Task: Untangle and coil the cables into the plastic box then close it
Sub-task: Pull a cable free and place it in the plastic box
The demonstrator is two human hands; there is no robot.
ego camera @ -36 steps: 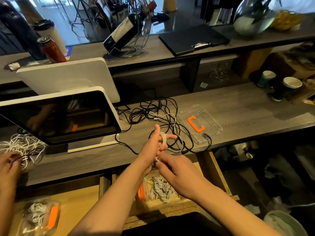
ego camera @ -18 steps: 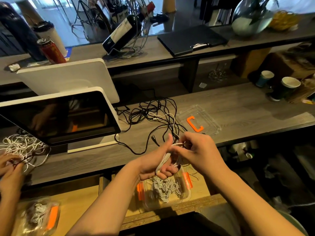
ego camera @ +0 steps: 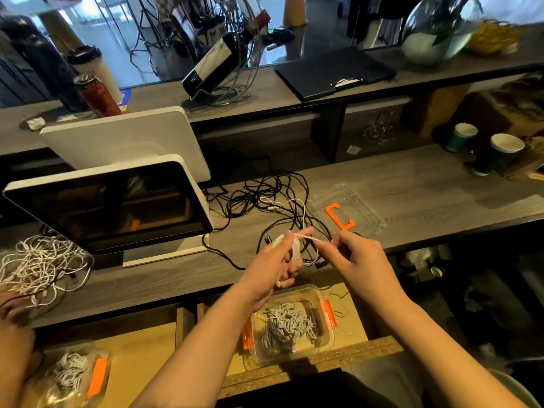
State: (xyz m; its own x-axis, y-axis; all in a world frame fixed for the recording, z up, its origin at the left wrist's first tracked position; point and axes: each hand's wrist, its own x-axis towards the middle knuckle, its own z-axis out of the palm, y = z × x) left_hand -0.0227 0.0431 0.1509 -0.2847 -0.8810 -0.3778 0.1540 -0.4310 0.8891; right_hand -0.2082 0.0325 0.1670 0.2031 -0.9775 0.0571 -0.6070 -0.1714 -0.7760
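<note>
Fingers of the left hand (ego camera: pixel 275 262) curl round a white cable coil (ego camera: pixel 290 248); the right hand (ego camera: pixel 353 257) pinches its strand, above the open plastic box (ego camera: pixel 325 337) of coiled cables.

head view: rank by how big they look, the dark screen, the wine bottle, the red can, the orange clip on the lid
1. dark screen
2. wine bottle
3. red can
4. orange clip

The can and clip look close, and the can stands farther back, so that order is unsure.

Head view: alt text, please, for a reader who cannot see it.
The left hand holds a white cable coil while the right hand pinches its loose strand, above an open clear plastic box of coiled cables. Tangled black cables and the box lid lie on the counter.
</note>
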